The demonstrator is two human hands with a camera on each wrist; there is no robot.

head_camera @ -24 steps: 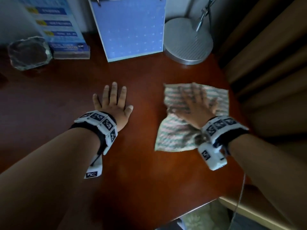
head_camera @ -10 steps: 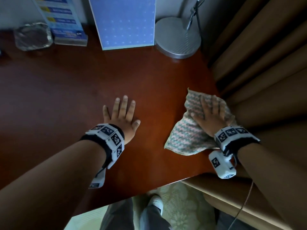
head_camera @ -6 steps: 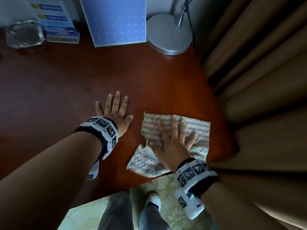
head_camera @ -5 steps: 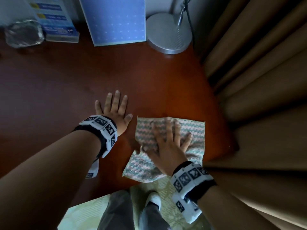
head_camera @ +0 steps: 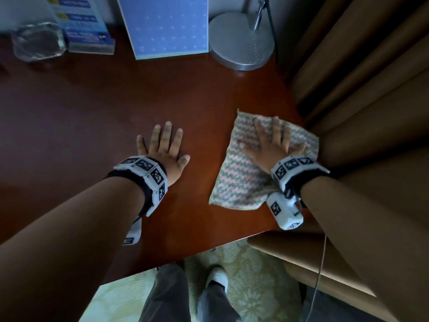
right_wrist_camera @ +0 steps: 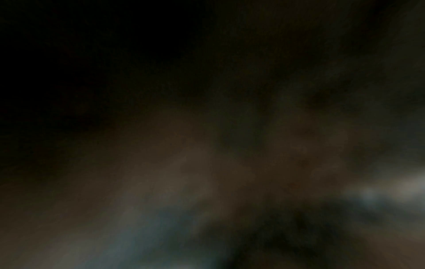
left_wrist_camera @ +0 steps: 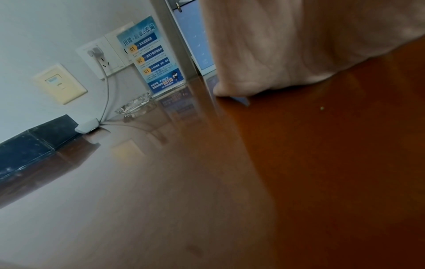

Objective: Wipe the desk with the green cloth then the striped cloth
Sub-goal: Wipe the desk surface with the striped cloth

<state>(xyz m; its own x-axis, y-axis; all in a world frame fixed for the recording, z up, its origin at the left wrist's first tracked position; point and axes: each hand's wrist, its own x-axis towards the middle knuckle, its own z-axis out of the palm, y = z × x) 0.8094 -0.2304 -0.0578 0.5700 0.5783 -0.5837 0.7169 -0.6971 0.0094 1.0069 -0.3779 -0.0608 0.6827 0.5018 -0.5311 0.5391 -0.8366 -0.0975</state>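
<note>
The striped pink-and-green cloth (head_camera: 241,180) lies on the dark red-brown desk (head_camera: 116,108) near its right edge. My right hand (head_camera: 270,145) presses flat on the cloth with its fingers spread and straight. To the left of the cloth, my left hand (head_camera: 162,147) rests flat on the bare desk (left_wrist_camera: 322,163), fingers straight, holding nothing. The left hand (left_wrist_camera: 299,45) fills the top of the left wrist view. No green cloth shows in any view. The right wrist view is dark and blurred.
At the desk's back stand a blue board (head_camera: 167,24), a blue leaflet stand (head_camera: 81,26), a glass ashtray (head_camera: 37,43) and a round silver lamp base (head_camera: 242,40). Brown curtains (head_camera: 371,89) hang just right of the desk. The front edge (head_camera: 185,256) is close to my wrists.
My right hand has slid the striped cloth from near the front edge, beside the left hand, to the right and away from me, toward the curtains. The left hand stays flat in place.
</note>
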